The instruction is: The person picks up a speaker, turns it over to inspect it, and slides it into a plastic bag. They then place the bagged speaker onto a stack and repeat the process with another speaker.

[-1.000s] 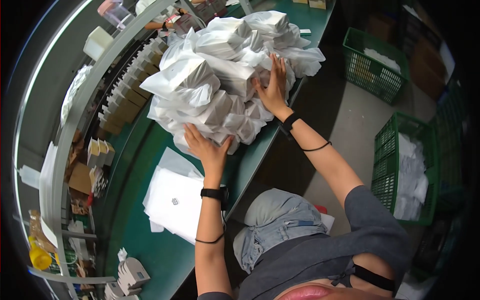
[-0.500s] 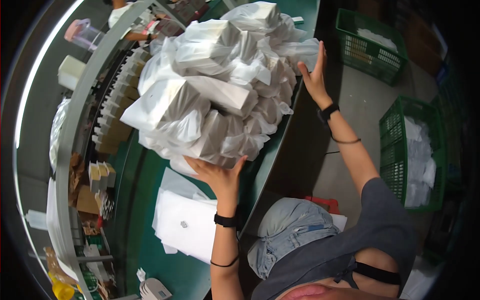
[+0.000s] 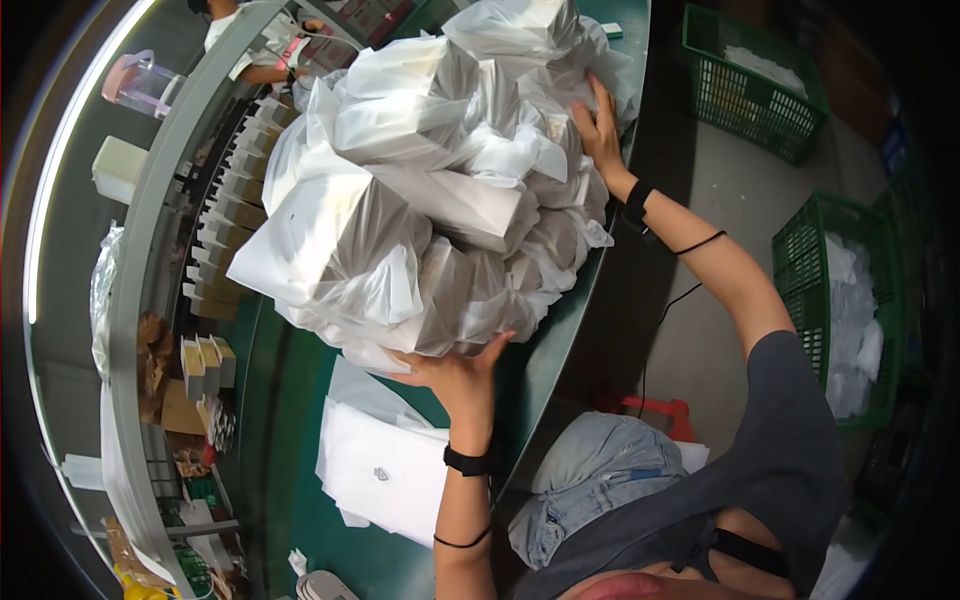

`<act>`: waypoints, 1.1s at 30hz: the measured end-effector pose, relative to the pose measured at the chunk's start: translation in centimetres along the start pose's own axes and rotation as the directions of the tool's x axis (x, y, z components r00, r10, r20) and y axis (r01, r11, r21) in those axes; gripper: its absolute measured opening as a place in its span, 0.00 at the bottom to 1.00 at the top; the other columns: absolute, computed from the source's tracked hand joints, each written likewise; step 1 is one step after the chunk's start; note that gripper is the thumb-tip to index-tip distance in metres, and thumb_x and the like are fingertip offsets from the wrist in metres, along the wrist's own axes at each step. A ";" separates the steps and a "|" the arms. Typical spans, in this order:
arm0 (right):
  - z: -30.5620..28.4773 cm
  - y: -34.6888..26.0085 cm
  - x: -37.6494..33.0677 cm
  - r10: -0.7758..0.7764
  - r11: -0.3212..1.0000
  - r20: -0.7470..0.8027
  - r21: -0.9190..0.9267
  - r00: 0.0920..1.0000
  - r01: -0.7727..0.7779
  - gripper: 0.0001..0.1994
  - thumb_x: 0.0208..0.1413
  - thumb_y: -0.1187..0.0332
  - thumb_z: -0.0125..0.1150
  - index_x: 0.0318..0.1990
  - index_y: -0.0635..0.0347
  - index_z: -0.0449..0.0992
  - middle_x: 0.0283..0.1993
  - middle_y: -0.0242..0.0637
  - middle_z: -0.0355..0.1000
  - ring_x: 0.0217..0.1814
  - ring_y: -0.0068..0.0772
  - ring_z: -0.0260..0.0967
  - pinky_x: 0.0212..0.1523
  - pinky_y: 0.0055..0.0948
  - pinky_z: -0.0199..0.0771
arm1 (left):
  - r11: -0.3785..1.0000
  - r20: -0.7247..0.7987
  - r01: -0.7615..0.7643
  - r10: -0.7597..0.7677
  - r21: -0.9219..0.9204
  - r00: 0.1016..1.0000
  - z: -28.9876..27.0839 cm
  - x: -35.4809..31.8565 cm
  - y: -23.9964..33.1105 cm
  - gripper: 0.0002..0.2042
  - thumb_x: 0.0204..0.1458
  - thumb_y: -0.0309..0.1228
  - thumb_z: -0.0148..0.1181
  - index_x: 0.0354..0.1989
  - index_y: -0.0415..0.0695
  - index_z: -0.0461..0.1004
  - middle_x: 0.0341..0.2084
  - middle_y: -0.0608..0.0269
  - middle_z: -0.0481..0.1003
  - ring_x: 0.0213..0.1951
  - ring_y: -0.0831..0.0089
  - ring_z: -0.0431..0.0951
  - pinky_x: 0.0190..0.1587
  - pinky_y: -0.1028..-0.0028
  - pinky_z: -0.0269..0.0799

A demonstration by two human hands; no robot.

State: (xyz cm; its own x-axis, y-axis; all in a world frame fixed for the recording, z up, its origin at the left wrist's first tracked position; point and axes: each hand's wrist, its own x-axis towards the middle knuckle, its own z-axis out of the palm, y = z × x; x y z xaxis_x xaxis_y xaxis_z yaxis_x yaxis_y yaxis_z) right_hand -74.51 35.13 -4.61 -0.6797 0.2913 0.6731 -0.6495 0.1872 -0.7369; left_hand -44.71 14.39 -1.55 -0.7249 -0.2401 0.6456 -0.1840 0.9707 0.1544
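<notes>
A big pile of white boxes wrapped in thin translucent white plastic bags [image 3: 420, 200] lies on the green worktable [image 3: 380, 545]. My left hand [image 3: 455, 385] presses against the pile's near edge, its thumb spread and its other fingertips tucked under a bag. On the far right side of the pile, my right hand [image 3: 602, 135] lies against the bags, fingers stretched and thumb apart. Neither hand is closed round a single bag. Beside my left wrist rests a stack of flat white bags or sheets [image 3: 385, 465] with a small grey mark.
Green plastic crates [image 3: 800, 300] holding white wrapped items stand on the floor at right. A grey shelf frame [image 3: 135, 300] runs along the left, with a row of small cartons [image 3: 235, 220] behind it. Another person's arm [image 3: 270, 73] shows at top left. A red stool [image 3: 660, 408] sits below.
My right hand has come in from beside the pile onto its right side. My left hand stays at the near edge. The view has shifted slightly.
</notes>
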 end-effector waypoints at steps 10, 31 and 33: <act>2.1 2.0 0.8 -0.157 0.987 -0.098 -0.047 0.983 0.153 0.26 0.52 0.60 0.48 0.57 0.61 0.57 0.56 0.51 0.56 0.57 0.53 0.53 0.57 0.36 0.52 | 0.996 -0.063 0.033 -0.038 -0.078 0.997 1.5 0.8 -0.3 0.66 0.24 0.52 0.71 0.61 0.35 0.24 0.61 0.39 0.31 0.63 0.41 0.37 0.51 0.31 0.31; -0.1 1.4 1.1 -0.029 0.999 0.199 -0.037 0.979 0.037 0.37 0.53 0.51 0.52 0.64 0.59 0.44 0.63 0.55 0.43 0.67 0.51 0.39 0.63 0.38 0.44 | 0.772 -0.010 0.398 -0.463 -0.496 0.886 -1.7 -0.2 -3.3 0.59 0.34 0.45 0.70 0.60 0.28 0.26 0.61 0.37 0.32 0.64 0.52 0.32 0.64 0.65 0.30; 1.0 0.9 0.9 -0.033 0.999 0.236 0.012 0.971 0.031 0.35 0.54 0.54 0.52 0.63 0.60 0.44 0.63 0.54 0.45 0.67 0.49 0.40 0.62 0.36 0.46 | 0.569 0.180 0.535 -0.562 -0.624 0.807 -1.0 -1.2 -5.7 0.60 0.35 0.47 0.69 0.59 0.27 0.24 0.61 0.37 0.29 0.64 0.53 0.29 0.64 0.67 0.28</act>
State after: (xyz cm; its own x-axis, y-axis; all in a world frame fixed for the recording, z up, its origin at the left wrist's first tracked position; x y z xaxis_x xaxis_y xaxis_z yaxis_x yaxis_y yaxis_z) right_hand -76.03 34.64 -4.59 -0.7191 0.0554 0.6927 -0.6745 0.1844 -0.7149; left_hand -42.14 9.12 -2.46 -0.6013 -0.7406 0.2999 -0.0782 0.4281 0.9003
